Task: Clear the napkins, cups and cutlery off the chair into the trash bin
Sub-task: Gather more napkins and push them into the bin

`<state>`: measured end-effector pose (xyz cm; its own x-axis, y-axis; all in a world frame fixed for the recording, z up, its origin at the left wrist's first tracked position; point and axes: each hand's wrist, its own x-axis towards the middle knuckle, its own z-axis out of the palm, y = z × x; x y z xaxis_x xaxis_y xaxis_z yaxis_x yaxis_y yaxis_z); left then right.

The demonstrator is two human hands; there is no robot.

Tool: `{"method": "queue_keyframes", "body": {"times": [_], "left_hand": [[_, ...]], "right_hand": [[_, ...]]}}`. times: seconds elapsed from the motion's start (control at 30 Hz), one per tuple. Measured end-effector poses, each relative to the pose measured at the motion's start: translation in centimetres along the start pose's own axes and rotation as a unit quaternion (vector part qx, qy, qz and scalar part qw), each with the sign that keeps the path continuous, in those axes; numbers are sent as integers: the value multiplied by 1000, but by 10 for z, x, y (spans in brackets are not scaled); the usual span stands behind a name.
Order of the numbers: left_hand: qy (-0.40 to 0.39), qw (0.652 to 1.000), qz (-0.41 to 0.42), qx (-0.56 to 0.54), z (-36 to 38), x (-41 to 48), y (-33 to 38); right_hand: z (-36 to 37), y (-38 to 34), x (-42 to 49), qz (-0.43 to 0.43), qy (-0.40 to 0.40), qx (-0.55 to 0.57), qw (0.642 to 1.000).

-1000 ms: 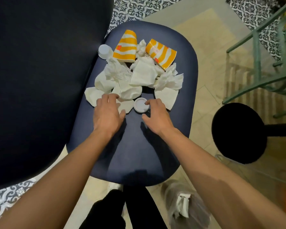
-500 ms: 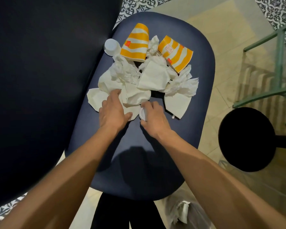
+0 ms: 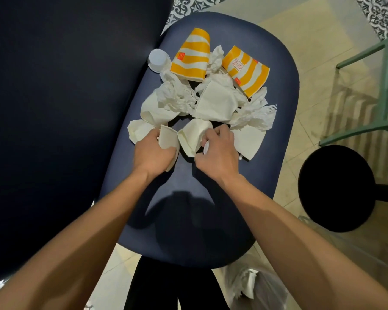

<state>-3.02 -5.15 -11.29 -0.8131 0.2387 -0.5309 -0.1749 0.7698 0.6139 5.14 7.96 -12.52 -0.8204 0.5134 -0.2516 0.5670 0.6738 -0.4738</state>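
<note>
A pile of white napkins (image 3: 213, 104) lies on the dark blue chair seat (image 3: 278, 90), with two orange-striped paper cups, one upright-inverted (image 3: 192, 55) and one flattened (image 3: 246, 71), a small white cup (image 3: 158, 59) and a white plastic fork (image 3: 270, 107). My left hand (image 3: 154, 153) grips a folded napkin (image 3: 167, 139). My right hand (image 3: 217, 153) grips another napkin (image 3: 194, 134) together with a small white lid (image 3: 206, 147) half hidden under its fingers.
The chair's dark backrest (image 3: 65, 108) fills the left side. A trash bin lined with a clear bag (image 3: 255, 287) sits on the floor below the seat's near edge. A black round stool (image 3: 336, 189) and a green metal frame (image 3: 385, 86) stand to the right.
Both hands moved forward into the near edge of the pile and curled round napkins. The small white lid that lay open on the seat is now under my right fingers.
</note>
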Motion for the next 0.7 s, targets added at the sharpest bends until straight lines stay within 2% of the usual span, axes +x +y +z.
{"method": "queue_keyframes", "body": {"times": [0.07, 0.13, 0.23, 0.33, 0.57, 0.7], "left_hand": [[9, 1000, -5, -14, -3, -1, -1], [16, 1000, -13, -19, -6, -2, -1], [14, 999, -23, -19, -8, -3, -3], [14, 999, -23, -26, -8, -2, -5], [17, 999, -17, -34, -9, 3, -8], [13, 999, -6, -44, -7, 4, -8]], "right_hand": [[-1, -3, 1, -20, 28, -11, 999], [-3, -6, 4, -46, 22, -28, 998], [-7, -10, 12, -114, -63, -112, 985], [-6, -14, 21, -176, -131, -237, 946], [-4, -23, 26, -196, -111, -347, 910], [0, -19, 24, -196, -98, -342, 914]]}}
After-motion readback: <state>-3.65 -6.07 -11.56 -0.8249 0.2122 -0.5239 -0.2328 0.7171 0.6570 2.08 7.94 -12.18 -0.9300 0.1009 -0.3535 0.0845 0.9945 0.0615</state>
